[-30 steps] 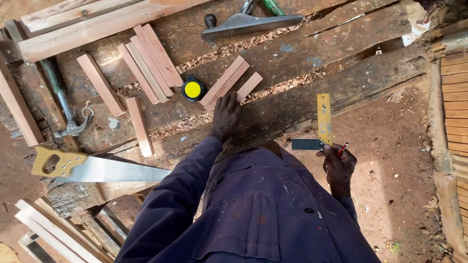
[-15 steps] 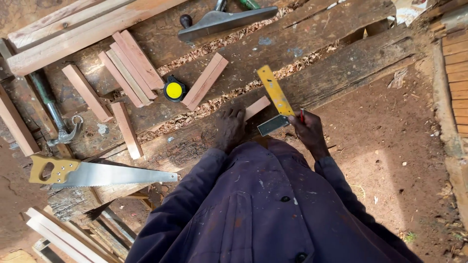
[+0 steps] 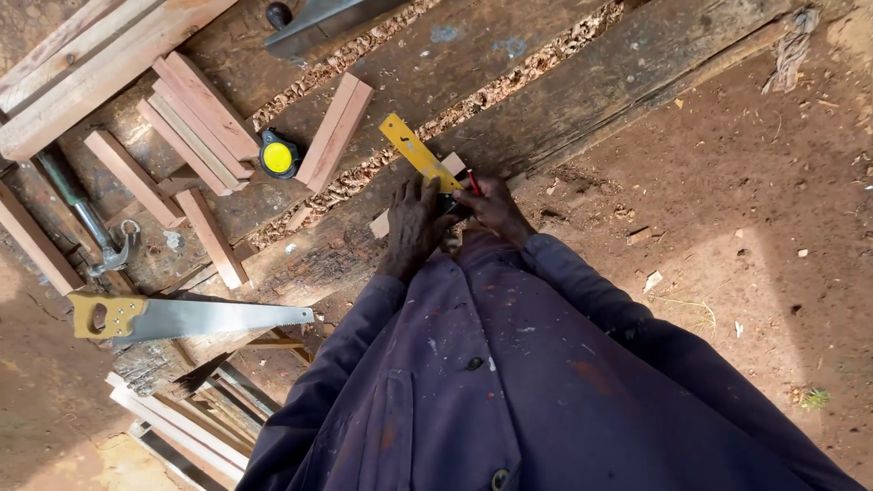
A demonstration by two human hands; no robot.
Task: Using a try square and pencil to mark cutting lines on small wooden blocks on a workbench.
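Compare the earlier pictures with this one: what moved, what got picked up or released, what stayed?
The right hand brought the yellow try square from the bench edge over to the small wood block; it also holds a red pencil. The left hand drew back from the loose pieces to press at the block. Nothing visibly released. The handsaw, tape measure and wood strips stayed put.

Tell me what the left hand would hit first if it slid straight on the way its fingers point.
Probably the yellow square: the left hand points up the bench and its fingertips already lie at the blade's near end. Past that come wood shavings, though depth is hard to judge.
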